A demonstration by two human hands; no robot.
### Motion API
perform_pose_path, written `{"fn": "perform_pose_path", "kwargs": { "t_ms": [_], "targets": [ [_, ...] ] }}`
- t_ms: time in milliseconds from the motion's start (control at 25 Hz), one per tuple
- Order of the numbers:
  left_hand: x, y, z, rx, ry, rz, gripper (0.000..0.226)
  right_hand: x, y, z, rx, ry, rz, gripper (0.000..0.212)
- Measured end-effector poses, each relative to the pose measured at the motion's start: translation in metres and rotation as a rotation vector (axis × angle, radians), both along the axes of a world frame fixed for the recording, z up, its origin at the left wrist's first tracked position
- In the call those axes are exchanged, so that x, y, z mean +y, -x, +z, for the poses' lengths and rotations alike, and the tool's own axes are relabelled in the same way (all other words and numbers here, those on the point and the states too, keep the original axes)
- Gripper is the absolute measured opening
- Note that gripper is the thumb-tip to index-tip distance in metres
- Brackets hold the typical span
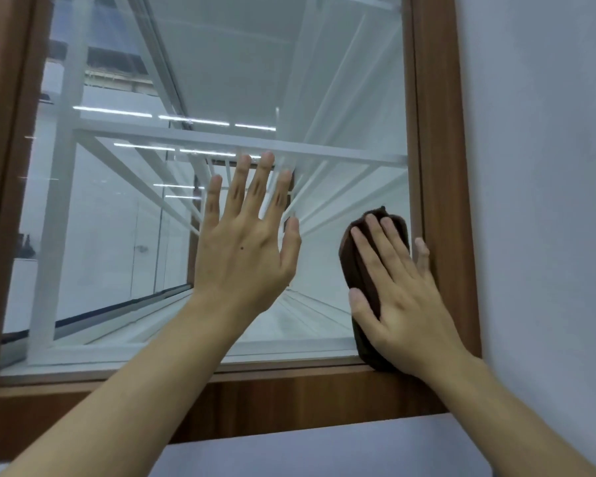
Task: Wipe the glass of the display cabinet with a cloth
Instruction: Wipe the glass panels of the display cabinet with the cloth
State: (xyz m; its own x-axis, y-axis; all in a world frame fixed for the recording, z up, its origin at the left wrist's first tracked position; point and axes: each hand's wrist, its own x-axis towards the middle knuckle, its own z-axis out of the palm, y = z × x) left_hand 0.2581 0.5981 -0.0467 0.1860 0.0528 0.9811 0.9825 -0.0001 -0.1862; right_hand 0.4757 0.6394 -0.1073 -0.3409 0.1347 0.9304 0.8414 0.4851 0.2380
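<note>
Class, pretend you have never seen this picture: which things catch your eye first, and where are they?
Two bare hands fill the foreground: the left hand, fingers spread, lies flat at the middle of the glass. The right hand presses a dark brown cloth to the lower right corner of the glass, beside the wooden frame.

Left hand (245, 242) flat, fingers spread, on clear cabinet glass (124, 208). Right hand (398, 290) presses folded brown cloth (353, 266) against glass at lower right corner, beside brown wooden frame (437, 132).
</note>
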Motion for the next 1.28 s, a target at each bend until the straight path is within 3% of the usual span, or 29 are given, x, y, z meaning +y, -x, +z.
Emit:
{"fn": "perform_pose_path", "kwargs": {
  "t_ms": [160,360,520,640,760,880,1000,1120,1280],
  "targets": [
    [0.002,0.002,-0.007,-0.008,-0.016,0.001,0.061,-0.005,0.040,0.048,0.249,0.003,0.040,0.072],
    [-0.002,0.013,-0.007,-0.014,-0.024,-0.020,0.058,-0.014,0.049,-0.011,-0.031,-0.010,0.065,0.071],
    [-0.010,0.031,-0.009,-0.019,-0.011,-0.002,0.059,0.001,0.014,0.031,0.220,0.037,-0.005,0.073],
    [-0.016,0.046,-0.008,-0.015,-0.004,0.005,0.060,-0.012,0.063,0.069,0.292,0.042,0.037,0.075],
    [-0.024,0.069,-0.008,-0.024,-0.001,0.009,0.062,-0.032,0.117,0.031,0.126,0.008,0.091,0.074],
    [-0.030,0.088,-0.011,-0.015,0.006,0.007,0.062,-0.027,0.097,-0.004,-0.052,-0.064,0.045,0.072],
    [-0.033,0.096,-0.014,-0.013,0.021,0.010,0.062,-0.014,0.069,0.038,0.166,-0.008,-0.004,0.073],
    [-0.036,0.104,-0.017,-0.009,0.027,0.016,0.062,-0.022,0.105,0.083,0.323,0.012,0.016,0.076],
    [-0.041,0.119,-0.019,-0.019,-0.016,0.032,0.059,-0.049,0.174,0.019,0.061,-0.055,0.083,0.074]
  ]
}}
